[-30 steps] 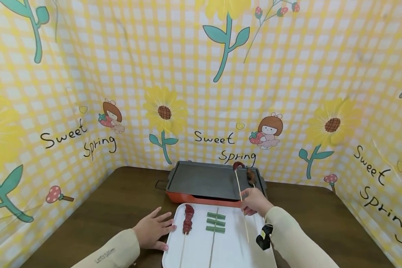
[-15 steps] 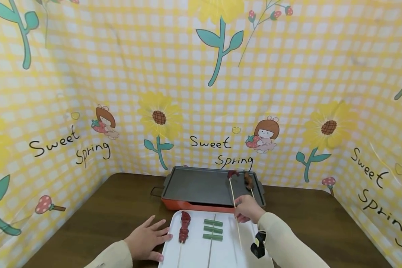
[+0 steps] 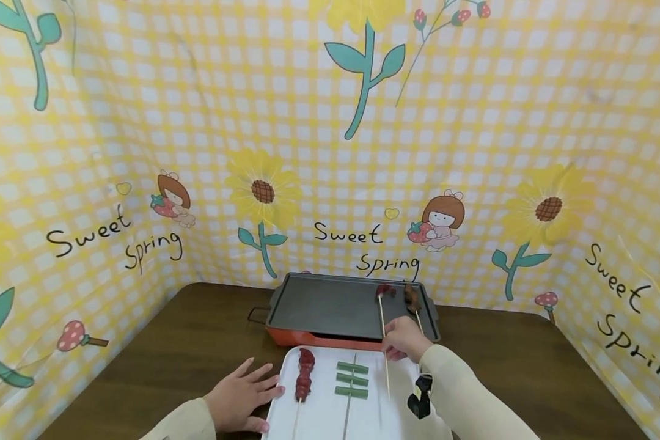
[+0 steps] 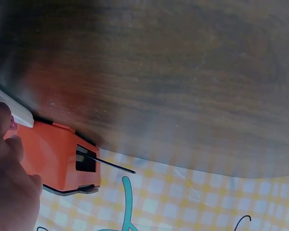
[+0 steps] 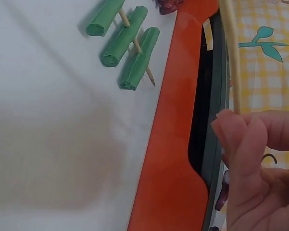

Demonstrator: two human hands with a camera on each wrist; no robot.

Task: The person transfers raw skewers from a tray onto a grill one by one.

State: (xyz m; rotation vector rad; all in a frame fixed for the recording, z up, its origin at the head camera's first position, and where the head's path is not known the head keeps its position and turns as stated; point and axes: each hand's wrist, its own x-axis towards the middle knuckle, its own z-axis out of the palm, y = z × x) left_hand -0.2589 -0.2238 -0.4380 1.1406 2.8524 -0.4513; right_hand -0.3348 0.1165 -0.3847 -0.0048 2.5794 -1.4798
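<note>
- One yellow-and-white checked cloth (image 3: 330,122) hung round the back and both sides; printed sunflowers, strawberries, small figures, the words "Sweet Spring"
- Dark brown wooden table (image 3: 198,330), rounded far corners, cloth close along its far edge
- Griddle (image 3: 330,305) near the table's far edge: flat dark plate on an orange base, wire handle (image 3: 256,315) jutting from its left end
- White tray (image 3: 321,415) just in front of the griddle, near part cut off by the bottom of the head view
- Left hand (image 3: 244,394), pale sleeve: fingers straight and spread, nothing gripped, fingertips at the tray's left rim
- Right hand (image 3: 406,339), pale sleeve: thumb and fingers closed in a pinch on the stick of one skewer, above the gap between tray and griddle
- That held skewer (image 3: 382,315): dark red piece at its far end, over the right part of the plate; cannot tell whether it touches; bare lower stick reaches back over the tray
- Red meat skewer (image 3: 304,376) lying on the tray's left side, meat toward the griddle
- Green skewer (image 3: 352,380) on the tray, right of the red one: three green pieces set crosswise on the stick, pointed tip showing beyond them
- Browned skewer (image 3: 412,298) on the plate's right end, stick partly behind the right hand
- Small black device (image 3: 420,397) at the right wrist
</note>
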